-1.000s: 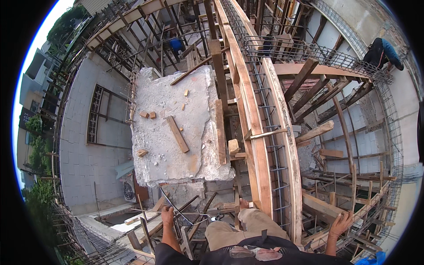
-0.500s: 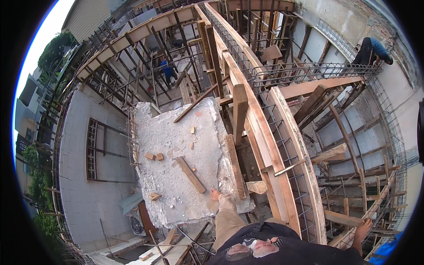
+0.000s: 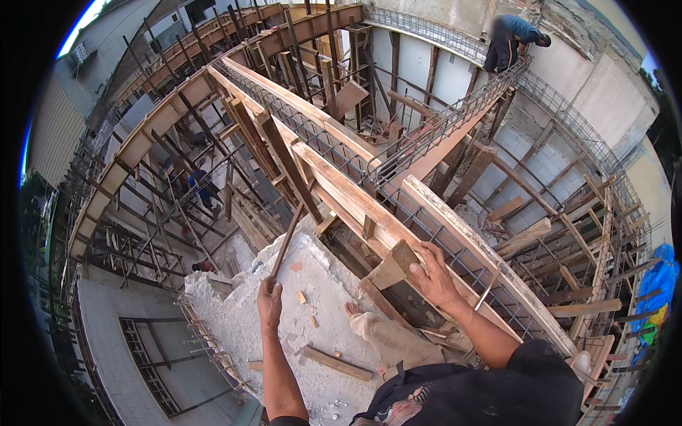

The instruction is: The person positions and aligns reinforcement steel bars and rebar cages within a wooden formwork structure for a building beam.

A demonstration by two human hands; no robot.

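Observation:
My left hand (image 3: 270, 304) is closed round the near end of a narrow wooden strip (image 3: 285, 245), which slants up and away over the concrete slab (image 3: 234, 309). The strip's far end comes near the upright timbers beside the formwork. My right hand (image 3: 435, 282) grips the top edge of the long formwork board (image 3: 355, 195), thumb on the near side and fingers over the top. Just left of that hand stands a short wooden post (image 3: 398, 264). A steel rebar cage (image 3: 444, 238) runs inside the formwork. My bare foot (image 3: 350, 309) stands on the slab.
A short plank (image 3: 337, 362) and small wood blocks (image 3: 302, 297) lie on the slab, whose broken edge drops to a lower level. A person in blue (image 3: 515, 39) bends over rebar at the far right; another (image 3: 202, 188) is below left. Blue sheeting (image 3: 657, 284) hangs at right.
My view has swung to the right. My left hand has come in and taken hold of the wooden strip that lay on the slab. My right hand has moved onto the formwork board.

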